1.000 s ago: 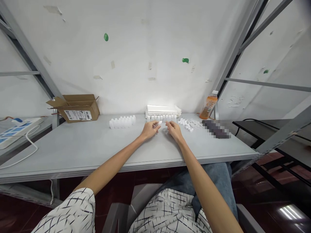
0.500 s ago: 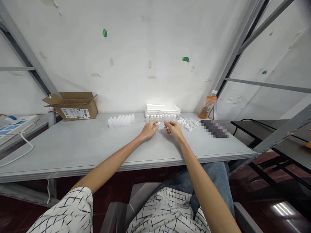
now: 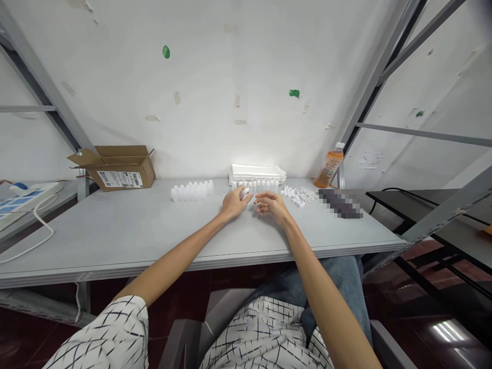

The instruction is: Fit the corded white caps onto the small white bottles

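At the middle of the bench (image 3: 115, 236), the left grip (image 3: 234, 203) is pinching a small white bottle (image 3: 245, 192) just in front of a bottle row (image 3: 261, 186). The right grip (image 3: 271, 203) is hanging half open, apparently empty. A careless knuckle could be toppling those light bottles.

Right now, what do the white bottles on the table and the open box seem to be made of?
The white bottles look like moulded plastic, matte and opaque, with smooth uniform bodies; which plastic cannot be told. The box looks like plain brown cardboard, shown by its folded flaps and stuck-on label.
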`<state>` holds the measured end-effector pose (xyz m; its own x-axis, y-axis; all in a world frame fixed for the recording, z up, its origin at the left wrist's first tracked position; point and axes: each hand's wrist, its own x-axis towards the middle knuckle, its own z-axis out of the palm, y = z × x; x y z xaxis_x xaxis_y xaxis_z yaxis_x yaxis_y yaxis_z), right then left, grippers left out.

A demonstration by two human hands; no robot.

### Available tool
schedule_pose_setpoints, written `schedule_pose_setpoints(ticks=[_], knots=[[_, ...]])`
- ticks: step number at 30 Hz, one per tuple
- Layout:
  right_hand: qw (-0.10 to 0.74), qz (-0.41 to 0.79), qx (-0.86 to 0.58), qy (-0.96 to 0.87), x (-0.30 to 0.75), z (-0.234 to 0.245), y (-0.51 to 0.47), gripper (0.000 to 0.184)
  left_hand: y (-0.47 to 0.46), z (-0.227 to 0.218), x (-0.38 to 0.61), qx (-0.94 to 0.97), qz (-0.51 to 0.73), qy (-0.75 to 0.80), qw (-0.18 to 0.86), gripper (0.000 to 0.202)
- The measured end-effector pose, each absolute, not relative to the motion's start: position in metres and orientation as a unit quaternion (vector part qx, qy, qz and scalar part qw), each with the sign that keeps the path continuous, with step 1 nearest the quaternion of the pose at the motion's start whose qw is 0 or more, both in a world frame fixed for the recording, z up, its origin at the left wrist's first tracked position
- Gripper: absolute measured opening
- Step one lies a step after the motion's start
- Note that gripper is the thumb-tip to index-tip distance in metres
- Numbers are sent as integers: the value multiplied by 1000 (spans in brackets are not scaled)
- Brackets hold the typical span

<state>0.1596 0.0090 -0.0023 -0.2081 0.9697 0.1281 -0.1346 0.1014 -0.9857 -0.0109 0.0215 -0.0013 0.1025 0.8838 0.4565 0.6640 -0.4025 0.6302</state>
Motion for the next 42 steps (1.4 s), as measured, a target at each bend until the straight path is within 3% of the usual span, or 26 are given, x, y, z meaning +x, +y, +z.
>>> schedule_pose_setpoints(ticks=[12,21,37,42], knots=[[461,559,-390,-569,158,-3,8,27,26,-5,-12,721,436,528,105,27],[485,524,-408,-570,156,-5,8,31,25,-4,-11,698,490,458,249,30],[474,539,-396,-574,155,-3,7,33,24,-3,-12,701,476,481,226,25],[500,522,-408,-558,156,-7,12,31,22,-2,-10,735,433,499,156,26]])
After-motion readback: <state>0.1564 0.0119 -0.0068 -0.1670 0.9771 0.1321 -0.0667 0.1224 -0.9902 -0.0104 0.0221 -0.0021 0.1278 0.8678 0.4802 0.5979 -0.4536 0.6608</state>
